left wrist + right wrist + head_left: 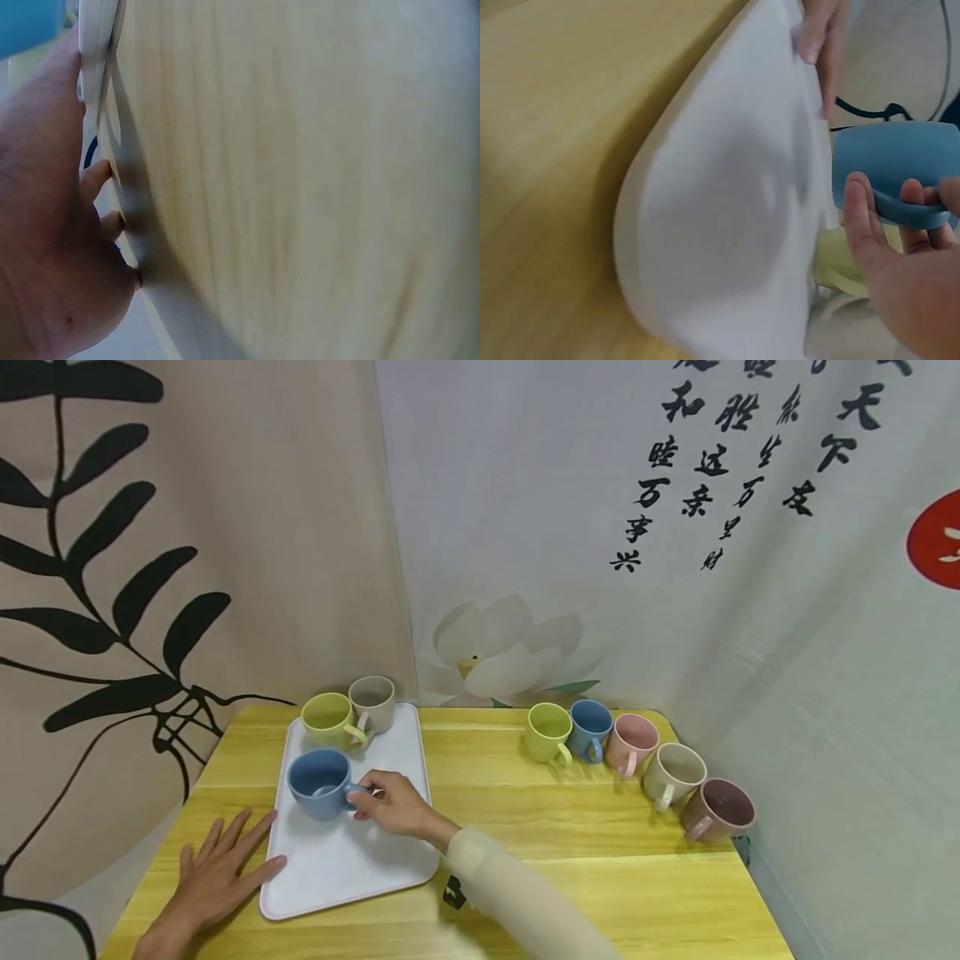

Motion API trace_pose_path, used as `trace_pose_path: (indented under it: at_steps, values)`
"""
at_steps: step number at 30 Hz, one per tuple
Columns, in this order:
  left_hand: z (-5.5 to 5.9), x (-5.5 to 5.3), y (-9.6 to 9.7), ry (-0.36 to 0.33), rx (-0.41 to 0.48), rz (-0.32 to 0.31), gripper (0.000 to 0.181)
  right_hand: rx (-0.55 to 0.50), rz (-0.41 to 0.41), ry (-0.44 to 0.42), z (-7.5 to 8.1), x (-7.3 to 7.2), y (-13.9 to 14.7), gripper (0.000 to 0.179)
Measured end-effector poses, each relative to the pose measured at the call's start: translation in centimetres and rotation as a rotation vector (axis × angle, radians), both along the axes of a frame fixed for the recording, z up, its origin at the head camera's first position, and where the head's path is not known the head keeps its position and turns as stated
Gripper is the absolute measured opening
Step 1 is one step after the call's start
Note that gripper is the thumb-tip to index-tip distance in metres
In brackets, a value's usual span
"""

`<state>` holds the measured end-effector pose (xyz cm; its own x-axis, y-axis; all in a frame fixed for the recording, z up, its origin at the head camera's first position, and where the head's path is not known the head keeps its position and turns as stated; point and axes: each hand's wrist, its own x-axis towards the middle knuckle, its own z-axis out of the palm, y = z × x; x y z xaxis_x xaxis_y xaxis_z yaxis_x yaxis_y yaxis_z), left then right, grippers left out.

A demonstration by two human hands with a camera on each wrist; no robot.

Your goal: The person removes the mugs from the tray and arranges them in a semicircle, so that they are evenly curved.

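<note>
A blue mug [320, 783] is held upright over the middle-left part of a white tray [352, 868]. My right hand [393, 806] pinches its handle between thumb and fingers, as the right wrist view also shows on the blue handle [907, 212]. At the tray's back stand a yellow-green mug [327, 720] and a greyish-beige mug [372, 703], side by side. My left hand [221, 872] lies with fingers spread at the tray's left edge, thumb and a fingertip right at the rim. In the left wrist view, the left palm [52, 225] faces the wooden tabletop.
On the table's right side a slanting row of mugs runs along the edge: yellow-green [548, 732], blue [590, 729], pink [632, 743], beige [673, 774] and mauve [717, 810]. A small black object [453, 892] lies beside the right sleeve [517, 893]. A printed curtain [525, 527] hangs behind the table.
</note>
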<state>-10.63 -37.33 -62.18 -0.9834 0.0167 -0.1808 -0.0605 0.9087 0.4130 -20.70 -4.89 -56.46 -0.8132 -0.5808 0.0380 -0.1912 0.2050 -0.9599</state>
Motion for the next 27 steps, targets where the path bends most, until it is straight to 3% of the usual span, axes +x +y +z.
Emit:
trace_pose_path:
  at_steps: [4, 11, 27]
  values:
    - [0.1, 0.0, -0.1, -0.017, 0.006, 0.006, 0.097, -0.046, -0.005, 0.008, 1.1, 0.2, 1.9, 0.025]
    - [0.3, 0.1, 0.0, -0.005, 0.008, -0.002, 0.095, -0.035, -0.058, 0.047, 2.5, 0.4, 6.0, 0.023]
    - [0.3, 0.3, 0.0, 0.033, 0.012, -0.016, 0.093, -0.057, -0.192, 0.069, 1.2, -0.2, 14.5, 0.031]
